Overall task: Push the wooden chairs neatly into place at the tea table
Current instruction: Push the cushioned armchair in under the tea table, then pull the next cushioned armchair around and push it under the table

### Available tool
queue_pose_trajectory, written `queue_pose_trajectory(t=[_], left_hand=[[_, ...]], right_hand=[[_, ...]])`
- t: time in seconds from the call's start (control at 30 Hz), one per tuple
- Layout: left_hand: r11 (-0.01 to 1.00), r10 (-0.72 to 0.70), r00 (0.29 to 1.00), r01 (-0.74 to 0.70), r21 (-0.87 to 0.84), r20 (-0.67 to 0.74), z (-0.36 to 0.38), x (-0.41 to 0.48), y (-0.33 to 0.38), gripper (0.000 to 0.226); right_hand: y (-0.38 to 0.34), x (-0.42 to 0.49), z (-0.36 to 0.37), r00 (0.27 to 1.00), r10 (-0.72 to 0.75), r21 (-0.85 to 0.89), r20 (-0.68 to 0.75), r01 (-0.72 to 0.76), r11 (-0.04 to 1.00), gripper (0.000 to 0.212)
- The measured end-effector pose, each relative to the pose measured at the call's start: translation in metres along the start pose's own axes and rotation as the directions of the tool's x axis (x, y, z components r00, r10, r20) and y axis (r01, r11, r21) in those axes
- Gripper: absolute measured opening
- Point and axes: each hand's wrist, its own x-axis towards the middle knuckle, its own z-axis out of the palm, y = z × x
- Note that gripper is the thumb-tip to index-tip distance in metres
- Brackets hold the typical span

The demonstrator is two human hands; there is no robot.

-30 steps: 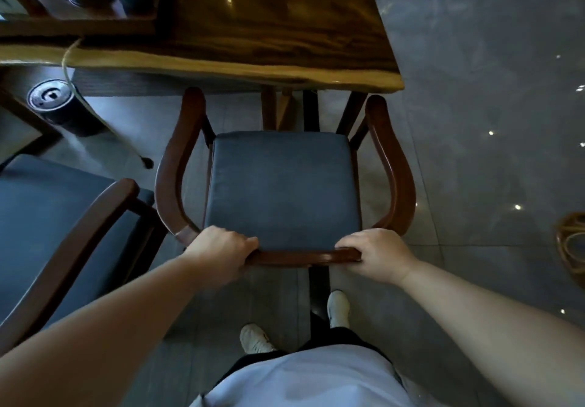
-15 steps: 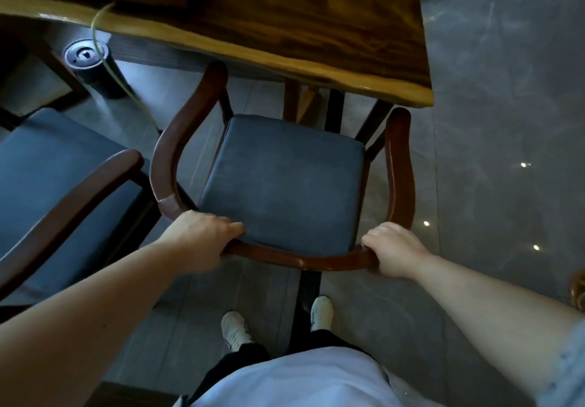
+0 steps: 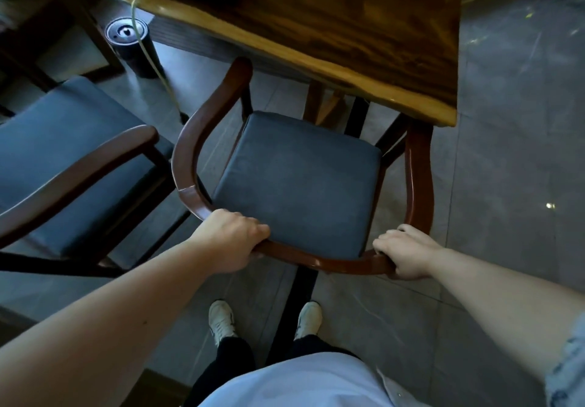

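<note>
Here my left hand [image 3: 232,239] and right hand [image 3: 406,253] each clamp the curved back rail of the wooden chair [image 3: 297,182], pushing it in. Its right arm tip meets the tea table [image 3: 348,26] edge, so next I square it. Since a second ago it sits skewed, nearer the table.

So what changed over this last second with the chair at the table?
The chair swung at an angle to the tea table, its right armrest tip now under the table edge. The right hand slid outward toward the corner. Both hands keep their grip; the left hand and the neighbouring chair stay put.
</note>
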Motion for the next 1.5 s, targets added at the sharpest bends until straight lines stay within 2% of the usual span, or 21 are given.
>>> queue_pose_trajectory(t=[0.13, 0.23, 0.3, 0.37, 0.5, 0.6, 0.73, 0.87, 1.03, 1.2, 1.37, 1.5], left_hand=[[0.999, -0.039, 0.999, 0.039, -0.011, -0.017, 0.002, -0.002, 0.004, 0.027], [0.997, -0.079, 0.996, 0.079, -0.004, -0.038, 0.0, -0.006, 0.009, 0.032], [0.995, -0.102, 0.992, 0.101, -0.018, -0.076, -0.003, -0.015, 0.009, 0.035], [0.991, -0.133, 0.982, 0.129, -0.039, -0.136, -0.008, -0.028, 0.008, 0.042], [0.953, -0.302, 0.921, 0.288, -0.093, -0.247, -0.023, -0.067, 0.006, 0.052], [0.881, -0.473, 0.832, 0.453, -0.136, -0.291, -0.025, -0.106, 0.005, 0.048], [0.771, -0.636, 0.722, 0.603, -0.203, -0.271, -0.016, -0.161, -0.003, 0.046], [0.695, -0.718, 0.631, 0.679, -0.238, -0.295, -0.008, -0.206, -0.022, 0.041], [0.643, -0.763, 0.574, 0.721, -0.258, -0.295, 0.004, -0.253, -0.074, 0.04], [0.613, -0.79, 0.558, 0.721, -0.323, -0.255, 0.022, -0.291, -0.15, 0.034], [0.638, -0.769, 0.607, 0.71, -0.297, -0.201, 0.034, -0.321, -0.222, 0.035], [0.67, -0.74, 0.653, 0.694, -0.263, -0.163, 0.036, -0.345, -0.262, 0.034]], right_hand=[[-0.006, -0.005, -0.005, 1.0, 0.016, 0.012, -0.024, -0.016, 1.0, 0.03], [-0.012, -0.013, -0.016, 1.0, -0.012, 0.114, -0.005, 0.013, 0.993, 0.061], [-0.024, -0.017, -0.033, 0.997, -0.052, 0.209, -0.049, 0.061, 0.976, 0.081], [-0.041, -0.016, -0.054, 0.985, -0.102, 0.288, -0.137, 0.138, 0.948, 0.091], [-0.08, -0.004, -0.098, 0.913, -0.206, 0.331, -0.353, 0.327, 0.885, 0.078], [-0.11, 0.014, -0.128, 0.828, -0.303, 0.261, -0.472, 0.46, 0.849, 0.065], [-0.154, 0.036, -0.158, 0.722, -0.438, 0.144, -0.536, 0.589, 0.795, 0.052], [-0.191, 0.057, -0.179, 0.673, -0.529, 0.077, -0.517, 0.652, 0.754, 0.052], [-0.236, 0.093, -0.206, 0.676, -0.569, 0.023, -0.469, 0.653, 0.757, 0.054], [-0.284, 0.135, -0.227, 0.732, -0.544, 0.05, -0.41, 0.614, 0.788, 0.054], [-0.34, 0.175, -0.246, 0.782, -0.528, 0.079, -0.331, 0.58, 0.811, 0.056], [-0.378, 0.196, -0.255, 0.792, -0.53, 0.088, -0.301, 0.577, 0.812, 0.058]])
